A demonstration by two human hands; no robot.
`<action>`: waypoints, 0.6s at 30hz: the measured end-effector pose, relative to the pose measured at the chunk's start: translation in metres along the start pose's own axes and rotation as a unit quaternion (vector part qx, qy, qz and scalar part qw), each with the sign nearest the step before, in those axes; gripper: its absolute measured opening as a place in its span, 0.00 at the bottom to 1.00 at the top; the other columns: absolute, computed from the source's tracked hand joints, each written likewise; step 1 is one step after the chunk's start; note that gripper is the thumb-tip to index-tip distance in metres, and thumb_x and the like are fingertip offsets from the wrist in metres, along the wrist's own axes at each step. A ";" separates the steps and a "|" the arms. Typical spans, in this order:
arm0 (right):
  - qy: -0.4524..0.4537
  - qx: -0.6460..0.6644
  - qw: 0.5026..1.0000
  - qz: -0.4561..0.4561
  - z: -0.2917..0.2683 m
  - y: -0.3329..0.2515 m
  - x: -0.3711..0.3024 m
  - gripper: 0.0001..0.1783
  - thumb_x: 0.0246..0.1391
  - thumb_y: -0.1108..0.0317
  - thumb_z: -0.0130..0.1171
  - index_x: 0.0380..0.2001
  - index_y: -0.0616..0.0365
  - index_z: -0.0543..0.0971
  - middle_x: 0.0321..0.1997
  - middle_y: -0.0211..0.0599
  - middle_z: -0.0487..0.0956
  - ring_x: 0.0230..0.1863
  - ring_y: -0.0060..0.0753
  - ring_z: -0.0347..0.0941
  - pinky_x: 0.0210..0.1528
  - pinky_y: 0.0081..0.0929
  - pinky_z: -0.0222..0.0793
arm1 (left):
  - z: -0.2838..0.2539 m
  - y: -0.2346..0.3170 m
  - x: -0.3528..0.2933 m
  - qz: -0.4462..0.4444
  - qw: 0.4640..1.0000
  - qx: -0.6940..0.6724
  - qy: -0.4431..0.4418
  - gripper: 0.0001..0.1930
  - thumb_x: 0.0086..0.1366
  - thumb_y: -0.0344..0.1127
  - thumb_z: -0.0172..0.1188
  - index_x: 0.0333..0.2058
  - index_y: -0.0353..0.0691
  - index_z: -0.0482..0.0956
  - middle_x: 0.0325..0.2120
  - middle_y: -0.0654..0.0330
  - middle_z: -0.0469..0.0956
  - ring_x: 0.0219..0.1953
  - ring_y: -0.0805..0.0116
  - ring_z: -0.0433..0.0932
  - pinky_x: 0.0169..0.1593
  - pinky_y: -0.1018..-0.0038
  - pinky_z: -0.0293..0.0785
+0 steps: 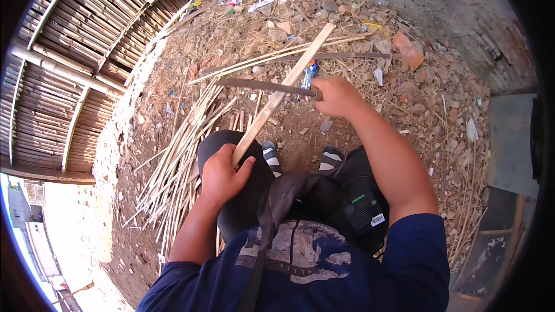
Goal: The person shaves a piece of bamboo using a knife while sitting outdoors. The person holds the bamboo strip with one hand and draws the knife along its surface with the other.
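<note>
My left hand [222,174], resting by my left knee, is closed round the lower end of a long, flat, pale bamboo slat [298,69]. The slat slants up and away to the right. In my closed right hand [337,98] is the handle of a machete [248,84] with a long, dark, slightly curved blade pointing left. The blade lies across the slat near its middle; whether it bites into the slat I cannot tell. Most of the machete's handle is hidden by my fingers.
A heap of thin pale strips [179,156] lies left of my knees. Beyond the slat are longer strips [277,56] and a dark stick [352,55] on rubble-strewn ground [404,133]. A bamboo wall [87,29] stands at the left; a black device [365,212] rests on my right thigh.
</note>
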State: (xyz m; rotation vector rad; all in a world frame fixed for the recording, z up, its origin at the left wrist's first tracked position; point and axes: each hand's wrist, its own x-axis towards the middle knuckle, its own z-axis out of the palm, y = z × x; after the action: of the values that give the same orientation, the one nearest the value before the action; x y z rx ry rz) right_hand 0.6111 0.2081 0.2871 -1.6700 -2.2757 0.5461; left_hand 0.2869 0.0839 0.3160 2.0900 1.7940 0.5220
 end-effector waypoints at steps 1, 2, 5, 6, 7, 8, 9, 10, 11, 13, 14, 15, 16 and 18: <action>-0.011 0.057 0.998 0.022 0.000 0.012 0.002 0.15 0.47 0.62 0.65 0.39 0.53 0.81 0.31 0.51 0.82 0.39 0.59 0.81 0.42 0.53 0.76 | 0.001 -0.001 -0.002 -0.006 1.000 0.000 -0.013 0.20 0.59 0.47 0.71 0.37 0.36 0.78 0.20 0.53 0.78 0.24 0.53 0.81 0.31 0.60 0.74; -0.008 0.043 0.999 0.022 -0.001 0.011 0.002 0.16 0.47 0.62 0.65 0.40 0.53 0.81 0.32 0.51 0.82 0.39 0.59 0.81 0.42 0.52 0.76 | -0.001 0.002 0.000 -0.009 1.000 0.005 -0.016 0.20 0.59 0.48 0.71 0.37 0.36 0.78 0.20 0.53 0.78 0.25 0.51 0.81 0.31 0.59 0.75; 0.013 0.007 1.000 -0.003 0.001 0.002 -0.004 0.17 0.46 0.62 0.65 0.41 0.53 0.81 0.33 0.50 0.83 0.38 0.59 0.81 0.42 0.51 0.76 | -0.007 0.005 0.001 -0.037 0.999 -0.006 -0.031 0.20 0.59 0.48 0.71 0.36 0.37 0.78 0.20 0.53 0.78 0.25 0.50 0.81 0.32 0.58 0.75; 0.026 0.001 0.999 -0.030 0.004 -0.004 -0.006 0.16 0.46 0.63 0.65 0.40 0.53 0.81 0.32 0.50 0.83 0.38 0.59 0.80 0.41 0.51 0.76 | -0.009 0.004 0.000 -0.051 0.998 -0.014 -0.040 0.20 0.59 0.48 0.71 0.36 0.36 0.78 0.20 0.54 0.78 0.25 0.50 0.81 0.32 0.58 0.75; 0.039 -0.006 0.998 -0.056 0.007 -0.011 -0.007 0.15 0.45 0.64 0.65 0.38 0.54 0.80 0.32 0.49 0.83 0.37 0.59 0.80 0.39 0.51 0.75 | -0.009 0.005 0.001 -0.047 0.998 -0.014 -0.035 0.19 0.59 0.48 0.71 0.35 0.37 0.78 0.19 0.54 0.78 0.25 0.50 0.81 0.31 0.58 0.75; 0.051 -0.013 0.995 -0.083 0.007 -0.017 -0.008 0.14 0.44 0.65 0.65 0.37 0.54 0.79 0.32 0.49 0.82 0.36 0.59 0.80 0.38 0.50 0.75 | -0.008 0.005 0.001 -0.043 0.998 -0.015 -0.030 0.19 0.59 0.48 0.71 0.35 0.37 0.78 0.19 0.54 0.78 0.24 0.51 0.81 0.31 0.58 0.75; 0.035 -0.050 0.995 -0.084 0.003 -0.025 -0.009 0.14 0.44 0.65 0.65 0.36 0.55 0.79 0.31 0.48 0.83 0.35 0.59 0.80 0.38 0.49 0.74 | -0.008 0.005 0.000 -0.040 0.999 -0.016 -0.025 0.19 0.59 0.47 0.71 0.34 0.37 0.77 0.19 0.54 0.78 0.24 0.51 0.81 0.31 0.58 0.75; 0.036 -0.008 0.998 -0.041 0.004 -0.018 -0.005 0.15 0.45 0.63 0.65 0.37 0.55 0.79 0.31 0.49 0.83 0.37 0.58 0.80 0.39 0.50 0.75 | -0.007 0.003 0.000 -0.039 0.999 -0.015 -0.020 0.19 0.59 0.47 0.71 0.35 0.37 0.77 0.19 0.54 0.78 0.24 0.51 0.81 0.31 0.58 0.75; 0.035 0.032 0.999 0.008 0.006 -0.002 -0.001 0.16 0.45 0.62 0.66 0.39 0.54 0.80 0.32 0.50 0.82 0.38 0.58 0.80 0.40 0.50 0.75 | -0.003 0.003 -0.001 -0.036 0.999 -0.017 -0.020 0.19 0.59 0.47 0.71 0.35 0.37 0.77 0.19 0.55 0.78 0.24 0.51 0.81 0.31 0.58 0.75; 0.081 0.089 0.990 0.069 0.001 0.021 0.005 0.16 0.46 0.61 0.66 0.39 0.54 0.81 0.32 0.51 0.82 0.38 0.57 0.80 0.41 0.50 0.75 | -0.005 0.005 0.002 -0.025 0.999 -0.014 -0.018 0.19 0.60 0.47 0.70 0.35 0.37 0.77 0.19 0.55 0.78 0.25 0.51 0.81 0.32 0.58 0.75; 0.119 0.111 0.983 0.085 -0.001 0.027 0.004 0.16 0.46 0.61 0.67 0.38 0.54 0.81 0.32 0.52 0.82 0.38 0.58 0.80 0.41 0.50 0.75 | -0.006 0.004 0.001 -0.023 0.999 -0.008 -0.026 0.19 0.60 0.47 0.70 0.36 0.37 0.77 0.19 0.55 0.78 0.25 0.51 0.81 0.32 0.58 0.75; 0.157 0.133 0.973 0.102 -0.001 0.031 0.003 0.15 0.46 0.61 0.67 0.37 0.55 0.81 0.31 0.52 0.82 0.37 0.58 0.80 0.40 0.50 0.74 | -0.006 0.003 0.000 -0.020 0.999 -0.003 -0.034 0.19 0.60 0.47 0.70 0.36 0.37 0.77 0.20 0.55 0.78 0.25 0.51 0.81 0.32 0.58 0.75; 0.132 0.111 0.981 0.088 -0.001 0.034 0.001 0.16 0.46 0.61 0.67 0.38 0.54 0.81 0.31 0.52 0.82 0.37 0.58 0.80 0.40 0.50 0.75 | -0.007 0.004 0.000 -0.018 0.999 -0.003 -0.036 0.19 0.60 0.47 0.70 0.37 0.37 0.77 0.20 0.55 0.78 0.26 0.51 0.81 0.32 0.58 0.75; 0.080 0.068 0.993 0.058 -0.006 0.025 -0.005 0.16 0.46 0.61 0.67 0.39 0.54 0.80 0.31 0.52 0.82 0.37 0.59 0.80 0.40 0.50 0.75 | -0.007 0.006 -0.001 -0.017 0.999 -0.003 -0.040 0.20 0.60 0.48 0.70 0.38 0.37 0.77 0.20 0.55 0.78 0.26 0.51 0.81 0.33 0.58 0.75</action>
State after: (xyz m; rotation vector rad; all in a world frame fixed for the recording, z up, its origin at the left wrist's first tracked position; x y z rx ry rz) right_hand 0.6364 0.2105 0.2811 -1.7207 -1.9938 0.5587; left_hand 0.2881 0.0824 0.3250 2.0439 1.7775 0.4282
